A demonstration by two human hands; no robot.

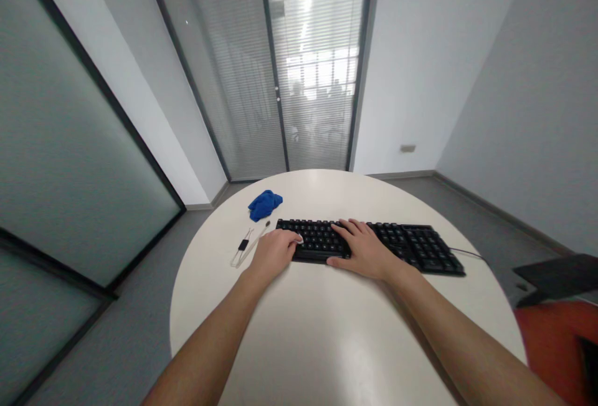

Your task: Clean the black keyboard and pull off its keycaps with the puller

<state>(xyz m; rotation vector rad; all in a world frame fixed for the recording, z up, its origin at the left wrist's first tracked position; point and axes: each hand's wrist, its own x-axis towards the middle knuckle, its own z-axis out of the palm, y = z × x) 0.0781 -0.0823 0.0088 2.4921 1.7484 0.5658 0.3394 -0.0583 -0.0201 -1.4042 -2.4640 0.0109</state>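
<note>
Keyboard (322, 241) lay on the counter (299, 325) beneath the wide-spread fingers of the right hand (367, 249); the left hand (277, 249), near its left end, pinched a small white item (299, 240) between narrowed fingers, a blue cloth (264, 205) beyond them.

On the round white table (280, 344) in front of me, a crumpled blue cloth (265, 205) lies near the far left edge, with a black block with thin pale strands (243, 245) closer to me. Beyond, I face slatted blinds (238, 82) in dark frames. A frosted glass panel (70, 126) stands to my left. On my right I see a red chair seat (551, 334), a black armrest (560, 275) and a low wall plate (408, 148).
</note>
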